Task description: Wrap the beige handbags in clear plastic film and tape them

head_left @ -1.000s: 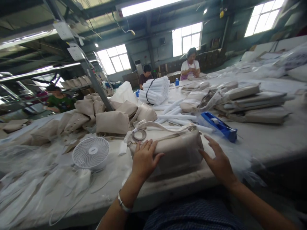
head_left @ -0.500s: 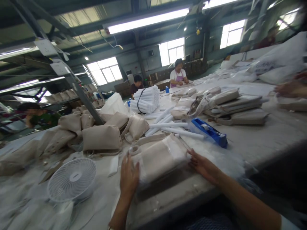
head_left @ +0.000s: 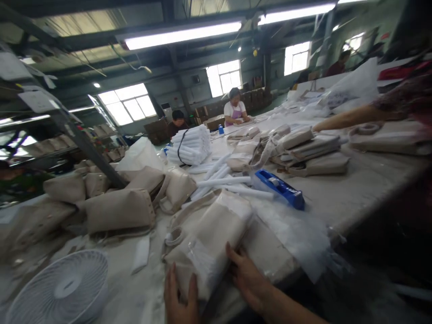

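A beige bag [head_left: 216, 220] lies in front of me on the table, turned at a slant, with clear plastic over parts of it. Its strap curves along the far left side, and a small rolled strap loop [head_left: 174, 236] sits at the left edge. My left hand [head_left: 182, 294] grips the near left corner, thumb and fingers apart on the bag's surface. On the right long edge, my right hand [head_left: 248, 276] has its fingertips on the side and its lower fingers partly hidden. Beyond the bag is a blue tape dispenser [head_left: 281, 189].
A white fan [head_left: 67, 285] stands at the near left, beside several beige bags [head_left: 119, 211]. White rolls [head_left: 191, 146] are bundled behind loose ones. Stacked bags [head_left: 313, 153] lie right. Clear plastic sheets [head_left: 297, 229] hang over the table edge. A co-worker's arm [head_left: 351, 118] reaches in from the right.
The bag has turned and come nearer to me. My left hand has shifted to its near corner, my right hand along its side. My view has swung right, and the co-worker's arm reaches further in.
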Demonstrator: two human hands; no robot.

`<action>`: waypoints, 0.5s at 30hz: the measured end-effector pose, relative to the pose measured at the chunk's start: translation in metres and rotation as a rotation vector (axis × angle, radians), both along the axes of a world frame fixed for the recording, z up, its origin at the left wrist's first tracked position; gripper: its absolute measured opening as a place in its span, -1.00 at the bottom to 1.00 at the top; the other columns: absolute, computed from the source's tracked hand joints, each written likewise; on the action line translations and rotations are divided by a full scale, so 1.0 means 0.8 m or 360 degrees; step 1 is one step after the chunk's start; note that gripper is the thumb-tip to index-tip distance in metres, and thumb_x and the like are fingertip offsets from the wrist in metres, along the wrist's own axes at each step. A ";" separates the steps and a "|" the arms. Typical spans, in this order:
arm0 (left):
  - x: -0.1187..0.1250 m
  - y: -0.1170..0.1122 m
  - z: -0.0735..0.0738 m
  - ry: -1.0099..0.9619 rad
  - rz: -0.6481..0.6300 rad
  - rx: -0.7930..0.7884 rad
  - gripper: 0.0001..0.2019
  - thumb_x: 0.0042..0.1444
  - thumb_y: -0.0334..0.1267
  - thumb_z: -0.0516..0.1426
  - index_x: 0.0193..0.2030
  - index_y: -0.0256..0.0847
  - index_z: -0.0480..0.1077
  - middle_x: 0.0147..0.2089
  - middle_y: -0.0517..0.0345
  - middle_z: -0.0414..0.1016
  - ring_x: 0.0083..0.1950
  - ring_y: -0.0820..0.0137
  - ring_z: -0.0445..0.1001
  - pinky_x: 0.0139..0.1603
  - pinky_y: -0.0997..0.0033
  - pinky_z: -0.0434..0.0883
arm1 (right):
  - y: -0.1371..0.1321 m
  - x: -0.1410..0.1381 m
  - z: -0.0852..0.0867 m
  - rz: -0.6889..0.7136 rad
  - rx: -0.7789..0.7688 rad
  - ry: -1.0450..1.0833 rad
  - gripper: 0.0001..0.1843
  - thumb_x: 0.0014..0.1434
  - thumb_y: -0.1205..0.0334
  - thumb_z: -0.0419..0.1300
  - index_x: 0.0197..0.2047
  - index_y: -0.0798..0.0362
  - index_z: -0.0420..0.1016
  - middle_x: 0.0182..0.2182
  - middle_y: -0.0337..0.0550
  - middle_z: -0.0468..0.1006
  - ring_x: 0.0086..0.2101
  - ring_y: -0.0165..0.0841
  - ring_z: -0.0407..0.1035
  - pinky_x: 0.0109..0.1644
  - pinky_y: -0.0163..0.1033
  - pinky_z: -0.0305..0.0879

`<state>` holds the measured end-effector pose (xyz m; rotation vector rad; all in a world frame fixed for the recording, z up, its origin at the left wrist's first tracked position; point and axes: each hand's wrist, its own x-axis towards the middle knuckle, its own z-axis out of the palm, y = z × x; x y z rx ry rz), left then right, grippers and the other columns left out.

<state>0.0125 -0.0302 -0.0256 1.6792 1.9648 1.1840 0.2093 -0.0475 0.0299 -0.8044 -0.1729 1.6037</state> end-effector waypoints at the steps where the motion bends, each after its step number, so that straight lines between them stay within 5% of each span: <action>1: 0.003 -0.007 0.006 -0.0021 0.0031 -0.0026 -0.30 0.23 0.10 0.05 0.43 -0.14 0.03 0.43 -0.20 0.15 0.39 0.01 0.25 0.31 -0.01 0.35 | 0.001 0.001 0.002 0.0000 -0.0029 -0.0049 -0.16 0.03 -0.12 0.44 0.27 -0.08 0.20 0.09 -0.09 0.55 0.02 -0.17 0.48 0.08 -0.09 0.41; 5: 0.004 -0.012 0.058 0.0230 0.0018 0.0133 -0.33 0.25 0.07 0.06 0.42 -0.18 0.08 0.42 -0.23 0.17 0.43 -0.02 0.18 0.34 -0.16 0.28 | 0.002 0.002 -0.003 -0.0010 -0.0142 -0.0245 -0.22 -0.05 -0.02 0.50 0.18 -0.05 0.31 0.04 -0.07 0.58 -0.04 -0.10 0.52 -0.03 -0.07 0.51; 10: 0.025 0.053 0.133 0.0368 -0.0505 0.0263 -0.52 0.34 -0.08 -0.01 0.31 -0.23 0.28 0.33 -0.13 0.36 0.37 0.16 0.30 0.38 -0.02 0.25 | -0.024 0.006 -0.009 -0.0002 -0.0150 -0.0388 -0.30 -0.04 0.01 0.50 0.13 -0.03 0.40 0.09 -0.06 0.55 0.04 -0.06 0.48 -0.05 -0.10 0.57; 15: 0.078 0.133 0.145 0.0222 -0.1034 -0.0258 -0.47 0.32 0.00 -0.03 0.24 -0.34 0.38 0.27 -0.13 0.43 0.30 0.10 0.38 0.32 0.07 0.29 | -0.042 0.011 -0.008 0.0065 -0.0108 -0.0445 -0.33 -0.04 -0.02 0.49 0.11 0.00 0.45 0.06 -0.03 0.57 0.02 -0.03 0.49 -0.07 -0.07 0.58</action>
